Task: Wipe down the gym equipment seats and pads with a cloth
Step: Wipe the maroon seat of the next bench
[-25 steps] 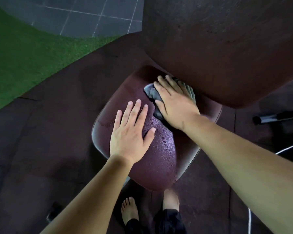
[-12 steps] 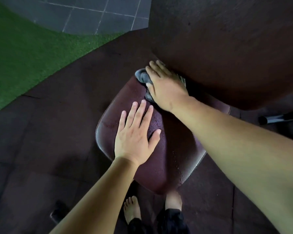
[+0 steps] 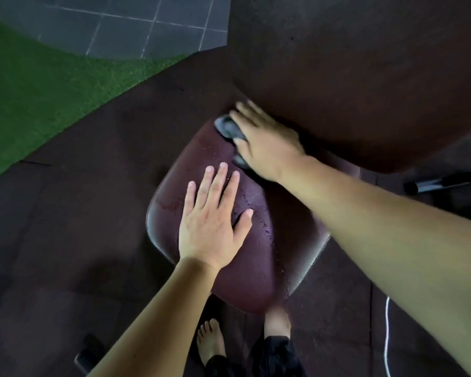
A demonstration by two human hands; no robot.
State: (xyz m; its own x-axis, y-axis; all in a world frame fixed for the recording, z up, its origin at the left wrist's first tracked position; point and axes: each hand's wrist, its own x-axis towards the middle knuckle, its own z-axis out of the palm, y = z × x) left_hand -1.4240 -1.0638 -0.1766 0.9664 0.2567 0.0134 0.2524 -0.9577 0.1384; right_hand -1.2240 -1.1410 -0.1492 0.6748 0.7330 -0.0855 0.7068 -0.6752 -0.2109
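Mid-wipe on the seat (image 3: 256,254) here, right grip (image 3: 267,142) flat-fingered, pressing the cloth (image 3: 229,129) down at the far edge under the back pad (image 3: 351,77), left grip (image 3: 212,227) spread flat near-left, so next I'd drag the cloth nearward.

Two hands (image 3: 212,227) (image 3: 267,142), one cloth (image 3: 227,127), one seat (image 3: 256,268), one back pad (image 3: 351,77), two feet (image 3: 210,341) (image 3: 276,322).

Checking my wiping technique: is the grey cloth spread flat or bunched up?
Bunched up: the grey cloth bulges in rounded folds from under the right hand on the maroon padded seat.
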